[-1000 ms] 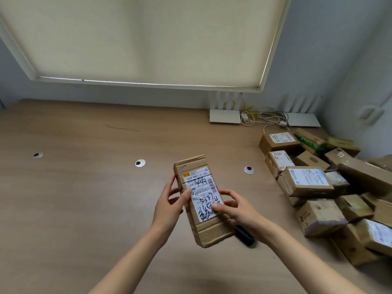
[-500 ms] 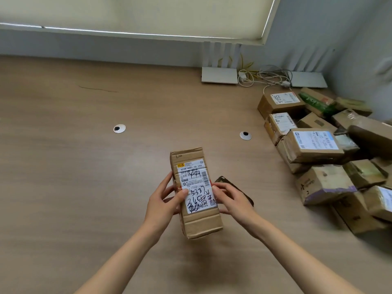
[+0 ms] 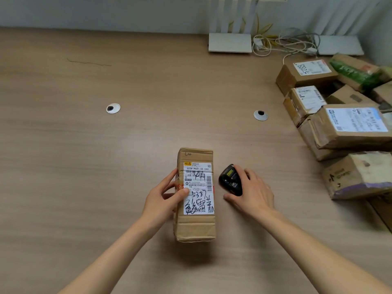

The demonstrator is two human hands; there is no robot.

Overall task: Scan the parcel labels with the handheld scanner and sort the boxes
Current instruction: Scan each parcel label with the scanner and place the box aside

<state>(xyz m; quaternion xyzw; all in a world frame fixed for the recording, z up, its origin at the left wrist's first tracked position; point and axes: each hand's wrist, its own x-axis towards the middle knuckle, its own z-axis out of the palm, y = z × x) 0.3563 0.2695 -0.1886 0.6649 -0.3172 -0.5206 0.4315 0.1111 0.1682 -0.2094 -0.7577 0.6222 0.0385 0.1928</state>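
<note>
Soft, even, diffuse light; faint shadows only. Centre sharp, no glare. Wide-angle bending at edges, slight blur on the stacked boxes (image 3: 350,128) at right.

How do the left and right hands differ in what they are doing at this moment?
The left hand holds the tall parcel, thumb on its white label; the right hand curls round the black handheld scanner on the table. The left is beside the box's left face, the right lies apart from the box. Both are bare.

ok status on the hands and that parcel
Left hand grips parcel, label up. Right hand curls round scanner beside it. Nothing between them.
</note>
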